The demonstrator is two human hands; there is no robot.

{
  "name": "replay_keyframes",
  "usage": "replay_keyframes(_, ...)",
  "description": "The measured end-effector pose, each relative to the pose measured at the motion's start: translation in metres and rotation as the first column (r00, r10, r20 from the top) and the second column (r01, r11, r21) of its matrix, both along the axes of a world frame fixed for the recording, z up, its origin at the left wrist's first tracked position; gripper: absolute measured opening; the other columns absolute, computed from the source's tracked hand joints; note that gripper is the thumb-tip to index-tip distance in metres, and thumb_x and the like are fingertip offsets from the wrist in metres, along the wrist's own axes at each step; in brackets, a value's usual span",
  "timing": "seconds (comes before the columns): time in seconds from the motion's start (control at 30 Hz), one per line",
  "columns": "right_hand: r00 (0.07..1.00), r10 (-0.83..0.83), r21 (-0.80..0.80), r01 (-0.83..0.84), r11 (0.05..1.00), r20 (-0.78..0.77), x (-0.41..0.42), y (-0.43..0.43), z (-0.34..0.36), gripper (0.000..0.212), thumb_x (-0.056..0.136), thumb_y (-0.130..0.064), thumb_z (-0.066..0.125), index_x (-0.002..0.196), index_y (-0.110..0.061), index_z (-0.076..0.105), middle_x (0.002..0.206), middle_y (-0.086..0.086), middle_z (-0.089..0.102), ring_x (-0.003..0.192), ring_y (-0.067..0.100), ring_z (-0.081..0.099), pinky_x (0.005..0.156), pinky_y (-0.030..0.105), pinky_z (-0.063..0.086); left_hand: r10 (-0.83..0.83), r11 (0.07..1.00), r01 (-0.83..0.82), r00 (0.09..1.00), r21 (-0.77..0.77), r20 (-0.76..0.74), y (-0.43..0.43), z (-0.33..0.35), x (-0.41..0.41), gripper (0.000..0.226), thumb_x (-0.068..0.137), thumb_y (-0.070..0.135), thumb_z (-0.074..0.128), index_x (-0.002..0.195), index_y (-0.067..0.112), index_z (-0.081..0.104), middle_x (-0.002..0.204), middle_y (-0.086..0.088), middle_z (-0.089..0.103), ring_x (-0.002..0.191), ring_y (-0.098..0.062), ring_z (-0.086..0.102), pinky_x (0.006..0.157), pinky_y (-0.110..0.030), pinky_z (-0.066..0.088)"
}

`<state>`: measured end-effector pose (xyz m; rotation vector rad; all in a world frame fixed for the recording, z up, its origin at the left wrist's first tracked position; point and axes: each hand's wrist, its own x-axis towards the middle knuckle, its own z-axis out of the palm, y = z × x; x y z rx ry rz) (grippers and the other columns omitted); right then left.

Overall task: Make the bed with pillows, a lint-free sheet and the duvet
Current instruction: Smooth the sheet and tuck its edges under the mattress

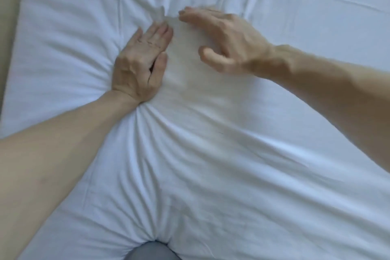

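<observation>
Neither of your hands is gripping anything. In the head view, your left hand [140, 65] lies flat on the white sheet [274, 154]. Its fingers are straight and close together, the thumb is tucked along the forefinger, and the heel of the palm presses into the fabric. Creases fan out from under that wrist toward the left edge and down toward you, with the cloth bunched around the heel of the hand.

Your right hand [223, 40] is spread open just to the right of it, fingers stretched out and thumb held apart below them. It is blurred, so you cannot tell whether the fingertips touch the cloth or hover just over it. The fingertips of both hands point toward a small raised pucker [160, 12] in the sheet, which sits between them and a little farther from you.

The sheet fills nearly the whole frame. It is smoother at the upper right, with a few long fold lines, and wrinkled through the middle and lower part. At the bottom edge a grey knee [150, 251] presses into the sheet and gathers folds around it. Along the left edge a beige surface [8, 27] shows past the sheet's border.
</observation>
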<state>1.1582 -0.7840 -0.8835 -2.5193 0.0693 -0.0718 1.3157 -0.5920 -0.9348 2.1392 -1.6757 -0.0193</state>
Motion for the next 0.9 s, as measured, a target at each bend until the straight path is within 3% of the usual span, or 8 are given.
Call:
replay_keyframes(0.1, 0.989, 0.145, -0.071, -0.147, 0.987, -0.032, 0.003, 0.021, -0.012, 0.079, 0.083, -0.034, 0.051, 0.151, 0.006, 0.039, 0.159, 0.022, 0.038, 0.151, 0.032, 0.033, 0.124, 0.046, 0.025, -0.003, 1.000, 0.004, 0.999, -0.031, 0.043, 0.002, -0.005, 0.001, 0.044, 0.106, 0.016, 0.040, 0.146, 0.003, 0.053, 0.152, -0.015, 0.050, 0.146, -0.026, 0.042, 0.124, -0.042, 0.028)
replay_keyframes(0.23, 0.933, 0.359, 0.156, -0.353, 0.923, -0.015, -0.046, 0.082, -0.018, 0.080, 0.077, -0.021, 0.066, 0.146, 0.012, 0.043, 0.155, 0.028, 0.041, 0.147, 0.035, 0.040, 0.120, 0.048, 0.034, 0.008, 1.000, -0.008, 0.995, 0.003, 0.098, 0.000, -0.005, -0.001, 0.047, 0.105, 0.014, 0.035, 0.149, 0.005, 0.050, 0.154, -0.013, 0.049, 0.147, -0.024, 0.041, 0.124, -0.043, 0.028)
replay_keyframes(0.37, 0.875, 0.484, 0.230, -0.471, 0.852, -0.003, -0.084, 0.106, -0.017, 0.084, 0.073, -0.018, 0.068, 0.148, 0.010, 0.042, 0.157, 0.025, 0.038, 0.151, 0.031, 0.033, 0.121, 0.047, 0.031, 0.018, 0.999, -0.022, 0.993, 0.039, 0.115, 0.001, -0.004, -0.001, 0.047, 0.107, 0.014, 0.033, 0.151, 0.006, 0.047, 0.155, -0.012, 0.047, 0.148, -0.022, 0.039, 0.124, -0.042, 0.027)
replay_keyframes(0.47, 0.907, 0.415, 0.320, -0.415, 0.852, 0.071, -0.090, 0.098, -0.012, 0.072, 0.078, -0.012, 0.067, 0.143, 0.013, 0.046, 0.153, 0.026, 0.043, 0.147, 0.032, 0.041, 0.118, 0.047, 0.038, 0.022, 0.999, -0.028, 0.992, 0.045, 0.126, 0.000, -0.007, -0.001, 0.047, 0.107, 0.015, 0.033, 0.151, 0.006, 0.047, 0.156, -0.012, 0.046, 0.149, -0.022, 0.038, 0.125, -0.040, 0.026)
replay_keyframes(0.53, 0.953, 0.274, 0.341, -0.302, 0.890, 0.129, -0.081, 0.082, -0.009, 0.060, 0.089, -0.015, 0.060, 0.141, 0.013, 0.048, 0.151, 0.026, 0.045, 0.146, 0.032, 0.041, 0.120, 0.044, 0.036, 0.022, 0.999, -0.026, 0.989, 0.026, 0.148, 0.000, -0.011, 0.000, 0.047, 0.107, 0.015, 0.034, 0.151, 0.005, 0.048, 0.155, -0.012, 0.047, 0.149, -0.022, 0.039, 0.125, -0.041, 0.027)
replay_keyframes(0.67, 0.981, -0.176, 0.211, 0.154, 0.965, 0.088, -0.026, 0.028, 0.001, 0.064, 0.093, -0.038, 0.048, 0.148, -0.006, 0.050, 0.153, 0.007, 0.050, 0.145, 0.017, 0.043, 0.120, 0.031, 0.033, 0.022, 1.000, -0.025, 0.985, 0.012, 0.174, 0.001, -0.011, -0.001, 0.046, 0.107, 0.015, 0.033, 0.149, 0.006, 0.050, 0.153, -0.012, 0.050, 0.147, -0.022, 0.041, 0.125, -0.037, 0.025)
replay_keyframes(0.77, 0.989, -0.146, 0.124, 0.141, 0.982, 0.036, -0.018, 0.044, -0.005, 0.061, 0.091, -0.042, 0.044, 0.143, -0.013, 0.057, 0.145, 0.003, 0.060, 0.132, 0.019, 0.055, 0.110, 0.031, 0.041, 0.033, 0.998, -0.040, 0.990, 0.050, 0.137, 0.001, -0.003, -0.003, 0.047, 0.108, 0.018, 0.031, 0.150, 0.008, 0.050, 0.154, -0.011, 0.049, 0.148, -0.021, 0.040, 0.125, -0.034, 0.021)
replay_keyframes(0.9, 0.999, 0.034, 0.210, -0.039, 0.977, 0.029, -0.059, 0.097, -0.010, 0.046, 0.095, -0.034, 0.052, 0.130, -0.009, 0.067, 0.130, 0.009, 0.069, 0.123, 0.027, 0.064, 0.101, 0.044, 0.049, 0.068, 0.989, -0.076, 0.995, 0.125, 0.066, 0.004, 0.011, -0.011, 0.049, 0.107, 0.021, 0.029, 0.150, 0.011, 0.050, 0.156, -0.008, 0.047, 0.149, -0.017, 0.036, 0.126, -0.031, 0.018)
